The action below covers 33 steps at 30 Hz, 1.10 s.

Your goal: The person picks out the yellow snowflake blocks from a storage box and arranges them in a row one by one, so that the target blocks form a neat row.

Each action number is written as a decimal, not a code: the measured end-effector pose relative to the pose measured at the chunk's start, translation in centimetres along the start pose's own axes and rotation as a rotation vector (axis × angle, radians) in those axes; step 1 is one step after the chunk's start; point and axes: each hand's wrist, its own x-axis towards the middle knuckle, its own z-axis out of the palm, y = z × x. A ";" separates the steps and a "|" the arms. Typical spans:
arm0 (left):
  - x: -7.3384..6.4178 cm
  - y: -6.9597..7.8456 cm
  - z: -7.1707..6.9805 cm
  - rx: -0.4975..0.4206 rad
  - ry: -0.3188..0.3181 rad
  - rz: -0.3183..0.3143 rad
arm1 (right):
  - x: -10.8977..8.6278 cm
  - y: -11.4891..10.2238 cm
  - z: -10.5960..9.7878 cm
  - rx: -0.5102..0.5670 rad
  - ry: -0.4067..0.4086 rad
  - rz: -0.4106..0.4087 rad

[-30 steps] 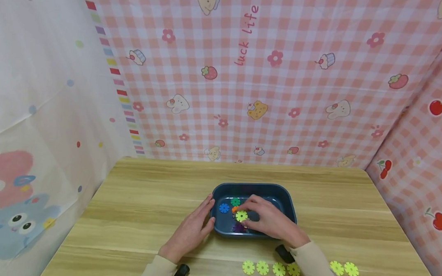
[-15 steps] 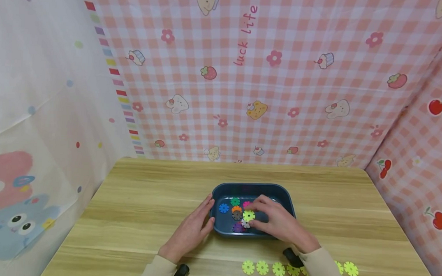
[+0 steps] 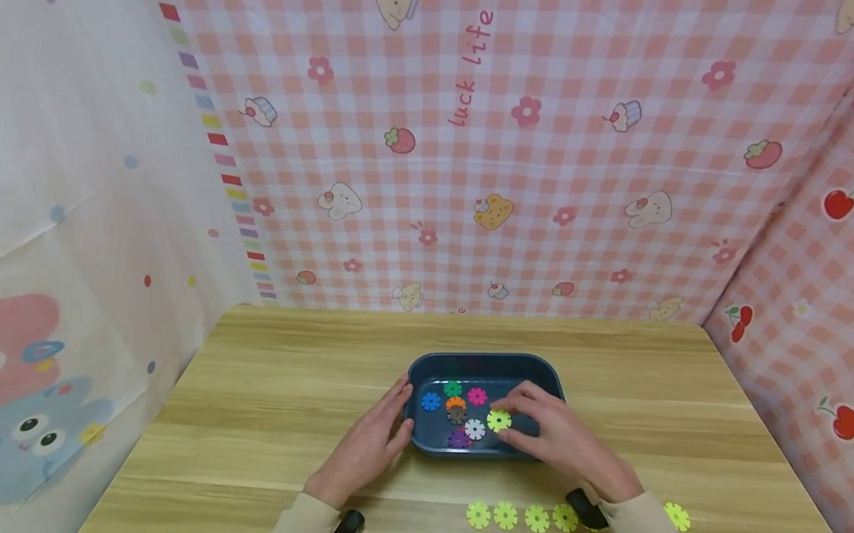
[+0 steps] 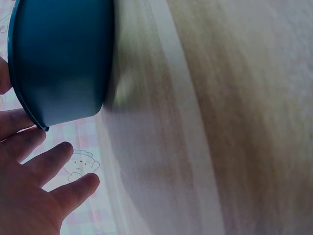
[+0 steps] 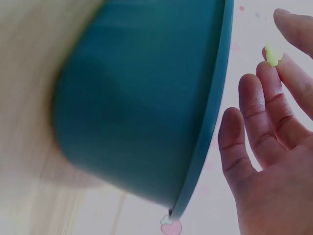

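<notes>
My right hand (image 3: 566,439) pinches a yellow-green toothed snowflake disc (image 3: 499,421) over the right half of a dark blue tub (image 3: 490,373). In the right wrist view the disc (image 5: 272,55) shows edge-on at the fingertips, above the tub's rim. Several discs lie on the tub's floor: blue (image 3: 431,402), green (image 3: 453,389), pink (image 3: 477,396), orange (image 3: 455,403), brown (image 3: 457,416), white (image 3: 474,429) and purple (image 3: 458,439). My left hand (image 3: 361,454) rests its extended fingers against the tub's left end; the left wrist view shows fingertips at the rim (image 4: 41,126).
In front of the tub, a row of yellow-green discs (image 3: 537,518) lies on the wooden table (image 3: 286,387); the right forearm covers part of it. One more such disc (image 3: 677,517) shows right of the sleeve. Patterned cloth (image 3: 489,166) hangs behind and at both sides.
My right hand has moved right within the tub with the yellow-green disc, uncovering the pink, brown and white discs. Its forearm now hides more of the row's right part. The left hand stays put.
</notes>
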 end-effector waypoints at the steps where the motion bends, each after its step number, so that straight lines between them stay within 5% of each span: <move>1: 0.0 0.0 0.0 0.001 -0.001 0.000 | -0.2 0.1 -0.1 -0.006 0.000 0.004; 12: 0.1 -0.1 0.0 0.006 0.001 0.000 | -2.2 0.7 -1.1 -0.055 0.063 -0.014; 21: 0.0 0.0 0.0 0.008 -0.005 -0.006 | -3.7 1.1 -1.8 -0.021 0.093 0.056; 33: 0.1 0.2 0.0 0.009 -0.001 -0.005 | -5.5 2.3 -2.7 -0.075 0.201 -0.063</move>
